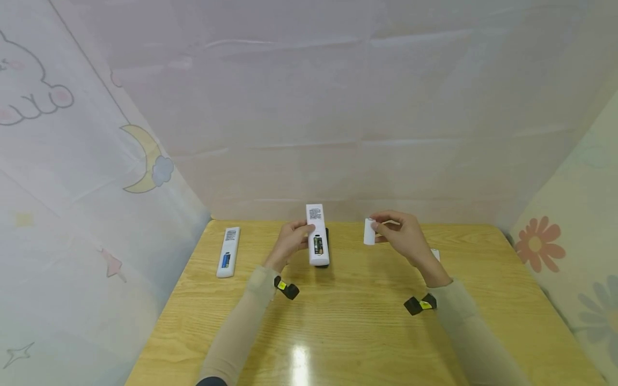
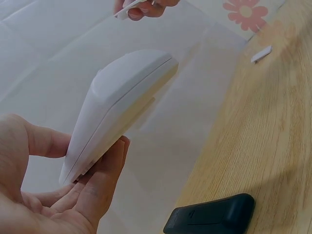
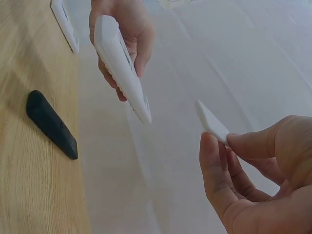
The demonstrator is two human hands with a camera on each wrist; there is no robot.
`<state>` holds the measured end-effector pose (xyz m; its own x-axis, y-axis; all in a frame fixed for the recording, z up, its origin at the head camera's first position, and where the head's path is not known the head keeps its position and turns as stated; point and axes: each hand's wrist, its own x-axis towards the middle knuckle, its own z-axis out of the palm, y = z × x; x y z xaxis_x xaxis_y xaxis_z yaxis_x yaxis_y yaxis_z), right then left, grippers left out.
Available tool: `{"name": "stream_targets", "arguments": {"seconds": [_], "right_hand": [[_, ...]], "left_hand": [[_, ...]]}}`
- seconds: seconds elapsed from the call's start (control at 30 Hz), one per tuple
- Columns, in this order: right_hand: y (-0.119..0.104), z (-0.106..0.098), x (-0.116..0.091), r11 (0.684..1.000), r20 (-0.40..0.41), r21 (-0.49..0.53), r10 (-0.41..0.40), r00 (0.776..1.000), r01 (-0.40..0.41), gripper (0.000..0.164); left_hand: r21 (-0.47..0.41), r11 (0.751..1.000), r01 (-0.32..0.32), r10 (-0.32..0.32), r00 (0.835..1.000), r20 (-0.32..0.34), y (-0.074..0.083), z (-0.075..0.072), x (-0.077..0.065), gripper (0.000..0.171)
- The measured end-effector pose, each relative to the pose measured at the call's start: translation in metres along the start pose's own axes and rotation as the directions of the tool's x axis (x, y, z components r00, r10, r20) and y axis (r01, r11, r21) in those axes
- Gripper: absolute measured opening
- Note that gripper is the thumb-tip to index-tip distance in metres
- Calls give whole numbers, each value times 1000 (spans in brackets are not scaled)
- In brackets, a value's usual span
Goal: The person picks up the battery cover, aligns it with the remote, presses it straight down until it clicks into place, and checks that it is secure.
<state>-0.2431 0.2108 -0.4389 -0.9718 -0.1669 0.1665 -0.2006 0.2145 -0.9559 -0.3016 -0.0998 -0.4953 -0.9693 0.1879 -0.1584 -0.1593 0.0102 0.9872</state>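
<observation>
My left hand [image 1: 292,242] grips a white remote control [image 1: 316,217], held up with its back toward me. Its battery compartment stands uncovered, and dark batteries [image 1: 318,245] lie inside. Between the thumb and fingers of my right hand [image 1: 402,235] is a white battery cover [image 1: 369,232], held to the right of the remote and apart from it. The right wrist view shows the cover [image 3: 212,123] edge-on, pinched at one end. Beneath the raised remote, a black remote control [image 2: 210,215] lies on the table.
Another white remote [image 1: 228,252] lies face down at the table's left, a blue battery [image 1: 226,260] showing in its uncovered compartment. A small white piece [image 1: 436,254] lies on the wooden table [image 1: 338,332], partly behind my right wrist. A pale sheet [image 1: 289,107] hangs along the back edge.
</observation>
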Motion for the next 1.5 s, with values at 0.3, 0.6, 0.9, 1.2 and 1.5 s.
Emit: {"name": "stream_targets", "arguments": {"seconds": [0.3, 0.6, 0.9, 1.2, 1.5], "right_hand": [[-4, 2, -2, 1000, 4, -10, -23, 1000, 23, 32], [-8, 5, -3, 1000, 9, -18, -24, 1000, 24, 31], [-10, 8, 0, 1000, 21, -20, -20, 1000, 21, 32], [-13, 12, 3, 1000, 30, -4, -11, 999, 11, 33], [-12, 13, 4, 1000, 33, -1, -18, 999, 18, 31]], "left_hand": [[7, 1000, 4, -4, 1000, -2, 4, 4, 0, 54], [3, 1000, -2, 2, 1000, 13, 2, 7, -1, 53], [-7, 1000, 8, -7, 1000, 22, 2, 8, -2, 54], [-24, 1000, 3, -3, 1000, 13, 4, 10, -3, 53], [-15, 1000, 7, -7, 1000, 14, 3, 15, 0, 53]]}}
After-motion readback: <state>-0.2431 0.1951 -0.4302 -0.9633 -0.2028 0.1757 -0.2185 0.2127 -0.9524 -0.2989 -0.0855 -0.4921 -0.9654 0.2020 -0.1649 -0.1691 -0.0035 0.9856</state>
